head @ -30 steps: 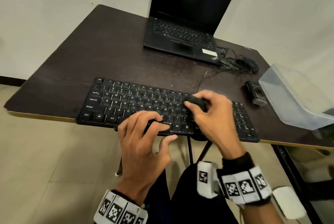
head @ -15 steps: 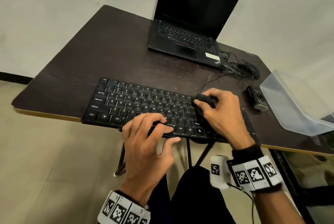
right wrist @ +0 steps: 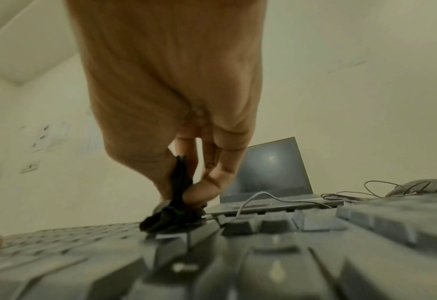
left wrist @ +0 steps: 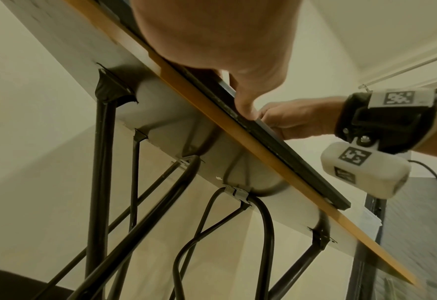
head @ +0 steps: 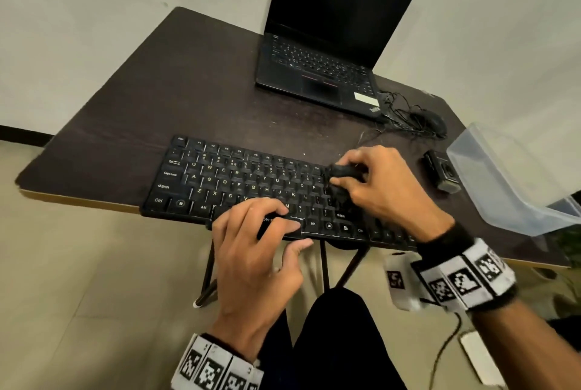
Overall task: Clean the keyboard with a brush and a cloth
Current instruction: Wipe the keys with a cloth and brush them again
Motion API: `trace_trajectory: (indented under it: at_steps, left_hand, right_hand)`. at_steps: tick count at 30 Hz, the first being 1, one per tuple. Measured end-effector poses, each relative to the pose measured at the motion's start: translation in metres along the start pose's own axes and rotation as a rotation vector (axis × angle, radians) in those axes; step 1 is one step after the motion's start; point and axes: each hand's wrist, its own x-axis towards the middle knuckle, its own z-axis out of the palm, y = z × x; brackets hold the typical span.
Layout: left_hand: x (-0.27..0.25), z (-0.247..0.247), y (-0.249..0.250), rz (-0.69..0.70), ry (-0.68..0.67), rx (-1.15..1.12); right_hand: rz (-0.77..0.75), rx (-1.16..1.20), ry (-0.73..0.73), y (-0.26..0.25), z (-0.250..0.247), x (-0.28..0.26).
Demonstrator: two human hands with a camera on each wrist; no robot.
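A black keyboard lies along the near edge of the dark table. My right hand pinches a bunched black cloth and presses it on the keys at the right end of the main block. The right wrist view shows the cloth held between thumb and fingers, touching the keys. My left hand holds the keyboard's front edge: bent fingers on the space bar, thumb against the front rim. No brush is in sight.
An open black laptop stands at the back. To its right lie a wired mouse and tangled cables. A small black device and a clear plastic container sit right of the keyboard. Metal table legs run below.
My right hand has slid the cloth a little over the right-hand keys, and the wrist has moved farther onto the keyboard. The left hand has kept its place on the front edge.
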Motion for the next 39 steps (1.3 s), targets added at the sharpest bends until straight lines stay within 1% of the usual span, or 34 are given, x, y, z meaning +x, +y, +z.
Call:
trace_trajectory:
  at_steps: [1, 3, 6, 8, 10, 12, 14, 16, 21, 23, 24, 26, 28, 30, 31, 32, 35, 37, 39]
  left_hand:
    - [0.0, 0.001, 0.0, -0.007, 0.0, 0.001]
    - [-0.001, 0.003, 0.002, -0.016, 0.003, 0.006]
    - [-0.004, 0.006, 0.002, -0.008, 0.003, 0.01]
    - [-0.006, 0.008, -0.001, 0.028, 0.006, 0.009]
    - [-0.007, 0.008, -0.004, 0.069, 0.006, 0.007]
    - [-0.006, 0.008, -0.007, 0.081, 0.004, 0.01]
    - [-0.006, 0.008, -0.007, 0.064, 0.0, 0.005]
    - [-0.006, 0.008, -0.005, 0.047, -0.013, 0.0]
    - [-0.004, 0.006, -0.003, 0.035, -0.007, -0.002]
    - [-0.004, 0.007, -0.002, 0.034, 0.004, 0.003]
    - [-0.003, 0.008, -0.001, 0.028, 0.011, 0.016]
    - [-0.003, 0.01, 0.003, 0.018, 0.024, 0.035]
    - [-0.003, 0.01, 0.003, 0.036, 0.032, 0.048]
    - [-0.002, 0.005, 0.001, 0.057, 0.026, 0.065]
    - [-0.001, 0.003, -0.002, 0.06, 0.022, 0.07]
    - [0.0, 0.0, -0.004, 0.059, 0.018, 0.07]
    - [0.001, -0.002, -0.005, 0.062, 0.017, 0.064]
    - [0.001, 0.0, -0.005, 0.062, 0.021, 0.067]
    - [0.001, 0.002, -0.004, 0.052, 0.03, 0.061]
  right_hand:
    - [-0.018, -0.012, -0.037, 0.001, -0.003, 0.003]
    - [-0.115, 0.005, -0.086, -0.011, -0.002, 0.013]
    - [-0.318, 0.095, -0.119, -0.056, 0.017, 0.039]
    - [-0.432, 0.135, -0.137, -0.088, 0.031, 0.055]
    - [-0.502, 0.088, -0.154, -0.109, 0.037, 0.066]
    - [-0.514, 0.006, -0.169, -0.11, 0.033, 0.069]
    - [-0.489, -0.067, -0.154, -0.092, 0.024, 0.065]
    - [-0.412, -0.091, -0.136, -0.063, 0.013, 0.056]
    - [-0.11, -0.152, -0.058, 0.017, -0.012, 0.019]
    - [0.014, -0.129, -0.002, 0.037, -0.017, 0.008]
    - [0.046, -0.083, 0.022, 0.038, -0.017, 0.005]
    - [0.018, 0.021, 0.037, 0.022, -0.007, 0.007]
    - [-0.086, 0.108, 0.0, -0.008, 0.01, 0.013]
    - [-0.208, 0.129, -0.023, -0.035, 0.024, 0.015]
    - [-0.247, 0.126, -0.012, -0.041, 0.026, 0.015]
    - [-0.256, 0.123, 0.0, -0.04, 0.027, 0.012]
    - [-0.173, 0.042, 0.051, -0.013, 0.016, -0.008]
    - [-0.053, 0.0, 0.103, 0.014, 0.005, -0.028]
    - [0.061, 0.062, 0.156, 0.03, 0.0, -0.049]
